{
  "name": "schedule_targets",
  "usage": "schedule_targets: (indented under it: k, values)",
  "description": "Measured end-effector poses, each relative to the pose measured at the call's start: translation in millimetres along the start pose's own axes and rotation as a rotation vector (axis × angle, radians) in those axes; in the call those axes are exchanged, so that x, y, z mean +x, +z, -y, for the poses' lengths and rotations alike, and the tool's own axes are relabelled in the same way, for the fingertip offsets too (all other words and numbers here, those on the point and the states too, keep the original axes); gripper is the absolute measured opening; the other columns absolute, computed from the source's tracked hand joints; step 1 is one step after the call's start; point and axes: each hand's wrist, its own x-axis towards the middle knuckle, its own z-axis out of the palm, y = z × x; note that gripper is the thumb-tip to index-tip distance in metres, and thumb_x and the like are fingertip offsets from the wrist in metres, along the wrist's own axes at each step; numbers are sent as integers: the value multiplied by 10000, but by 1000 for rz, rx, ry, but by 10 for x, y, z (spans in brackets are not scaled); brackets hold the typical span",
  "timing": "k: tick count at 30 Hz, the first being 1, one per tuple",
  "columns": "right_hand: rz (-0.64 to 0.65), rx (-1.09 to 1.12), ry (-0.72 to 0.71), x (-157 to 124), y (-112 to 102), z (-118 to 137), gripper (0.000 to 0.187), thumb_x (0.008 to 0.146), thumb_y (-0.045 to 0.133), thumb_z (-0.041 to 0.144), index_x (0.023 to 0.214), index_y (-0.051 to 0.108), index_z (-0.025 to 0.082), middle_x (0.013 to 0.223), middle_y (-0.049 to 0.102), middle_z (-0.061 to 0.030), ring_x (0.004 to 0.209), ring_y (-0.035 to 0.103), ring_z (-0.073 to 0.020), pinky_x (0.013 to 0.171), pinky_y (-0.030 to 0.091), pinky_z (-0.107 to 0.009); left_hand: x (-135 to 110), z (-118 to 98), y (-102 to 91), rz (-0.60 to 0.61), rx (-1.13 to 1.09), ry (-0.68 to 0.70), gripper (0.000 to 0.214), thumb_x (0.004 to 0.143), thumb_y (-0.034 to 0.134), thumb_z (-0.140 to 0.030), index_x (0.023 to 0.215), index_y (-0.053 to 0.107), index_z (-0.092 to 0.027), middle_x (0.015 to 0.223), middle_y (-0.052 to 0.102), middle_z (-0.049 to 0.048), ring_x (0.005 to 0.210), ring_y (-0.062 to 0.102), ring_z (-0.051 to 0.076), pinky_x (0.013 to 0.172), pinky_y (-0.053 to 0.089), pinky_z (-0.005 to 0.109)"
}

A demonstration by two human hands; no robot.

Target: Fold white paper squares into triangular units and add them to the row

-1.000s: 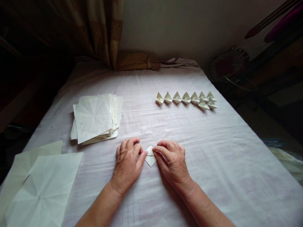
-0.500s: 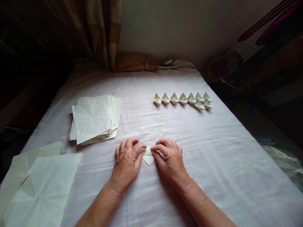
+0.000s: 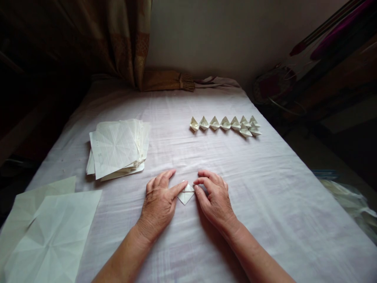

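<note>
A small white folded paper piece [image 3: 185, 195], diamond-shaped, lies on the pale cloth between my hands. My left hand [image 3: 159, 203] rests flat beside it, its forefinger stretched out and pressing on the piece's upper left edge. My right hand [image 3: 214, 197] sits at the right of the piece with its fingers curled, thumb and forefinger pinched at the piece's right corner.
A stack of creased paper squares [image 3: 118, 147] lies at the left. Two larger creased sheets [image 3: 50, 232] lie at the near left edge. A row of several small folded paper boats [image 3: 225, 124] stands at the far right. A curtain [image 3: 129, 43] hangs at the back.
My left forefinger has straightened out and slid over the piece's top edge. My right fingers have shifted a little to the right corner. The view has tilted slightly.
</note>
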Motion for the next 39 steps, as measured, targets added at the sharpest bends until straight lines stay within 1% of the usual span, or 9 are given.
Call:
schedule_targets:
  k: [8,14,18,22,26,30,34,37,39]
  values:
    - [35,-42,27,-6,16,25,69,820,601,199,853,645,240,1149,619,-60,1096,538,-246,928,368,-412,7,-18,-20,40,21,-23,470,882,540,-108,1226,640,-412,1437,488,72,1317,428,290,1034,351,505]
    - [43,-52,20,-1,14,25,82,808,599,181,831,640,248,1147,621,-54,1098,540,-240,932,365,-408,41,-9,-28,78,17,-90,467,868,545,-121,1172,663,-455,1516,410,21,1387,342,339,1049,329,558]
    - [22,-67,56,22,37,95,9,799,621,231,798,625,239,1134,631,-63,1087,542,-249,931,358,-420,57,4,-34,109,11,-106,456,861,546,-125,1160,674,-444,1533,387,13,1409,307,351,1066,305,581]
    - [20,-113,90,54,108,195,101,788,652,302,843,607,230,1212,603,-101,1168,501,-289,967,329,-477,61,12,-33,127,11,-107,447,852,556,-120,1155,684,-423,1533,387,30,1410,308,354,1073,297,585]
    - [48,-134,58,64,167,237,127,788,639,249,905,595,225,1299,558,-125,1253,452,-294,1020,299,-504,69,32,-34,110,5,-110,416,867,568,-151,1167,678,-417,1524,401,56,1408,322,344,1071,300,582]
    - [66,-109,42,45,157,192,129,801,631,264,919,593,227,1311,552,-124,1265,449,-292,1025,312,-511,77,47,-39,85,-12,-110,356,886,567,-187,1134,699,-406,1490,451,66,1397,348,333,1064,316,577]
    - [59,-82,39,24,107,106,119,807,616,259,919,604,222,1310,558,-121,1282,441,-294,1022,340,-502,72,50,-41,72,-20,-106,345,889,562,-190,1121,707,-400,1488,456,54,1390,359,335,1067,317,577]
    - [44,-93,58,19,75,68,116,800,606,236,916,610,230,1320,559,-113,1318,413,-310,1033,332,-527,66,62,-45,82,-25,-108,353,892,557,-188,1125,701,-411,1495,448,39,1392,356,333,1074,310,576]
    - [57,-102,62,21,64,65,99,805,608,242,904,616,233,1341,547,-112,1338,393,-320,1039,324,-540,66,79,-56,101,-30,-108,368,898,549,-184,1140,689,-424,1499,442,32,1398,348,329,1080,302,578]
